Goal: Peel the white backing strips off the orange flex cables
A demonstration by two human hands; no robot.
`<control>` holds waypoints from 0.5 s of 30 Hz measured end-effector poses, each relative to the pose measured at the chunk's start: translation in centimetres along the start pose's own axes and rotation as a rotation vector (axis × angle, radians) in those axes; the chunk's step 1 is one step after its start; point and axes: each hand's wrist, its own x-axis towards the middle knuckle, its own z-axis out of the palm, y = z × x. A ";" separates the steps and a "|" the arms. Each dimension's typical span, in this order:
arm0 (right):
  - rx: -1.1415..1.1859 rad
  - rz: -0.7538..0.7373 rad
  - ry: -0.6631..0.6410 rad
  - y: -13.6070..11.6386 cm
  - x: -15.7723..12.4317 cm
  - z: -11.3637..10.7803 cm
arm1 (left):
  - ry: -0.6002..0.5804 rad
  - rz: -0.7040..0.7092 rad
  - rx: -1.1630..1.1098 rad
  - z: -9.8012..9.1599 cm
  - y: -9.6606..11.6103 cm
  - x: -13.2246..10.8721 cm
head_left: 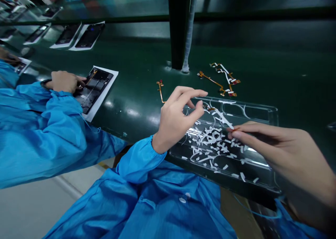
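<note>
My right hand [283, 148] pinches one end of a flex cable [222, 117] between thumb and forefinger. White strips cover most of the cable, with orange showing at its ends. Near the cable's far end, my left hand [177, 114] has its thumb and forefinger apart and holds nothing that I can see. Below both hands lies a clear plastic tray [273, 113] strewn with many small white strips [210, 137]. Beyond the tray, several orange flex cables [211, 80] with white strips form a loose group. A single orange flex cable [160, 90] lies beside my left hand.
A dark post [180, 28] with a wrapped cable [191, 28] stands on the green bench [136, 56]. At left, a co-worker's hand [64, 82] touches an opened dark device [97, 86] on white paper. More dark devices [90, 35] on paper line the bench behind.
</note>
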 end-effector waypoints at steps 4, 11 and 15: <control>-0.033 -0.049 0.036 -0.1 -0.1 0.5 | -0.047 0.141 0.101 1.8 0.6 -2.2; -0.159 -0.206 -0.002 -0.9 -0.3 1.3 | -0.183 0.199 0.199 3.0 0.5 -3.3; -0.209 -0.238 0.063 0.6 -1.0 -0.1 | -0.231 0.183 0.249 3.0 0.0 -3.1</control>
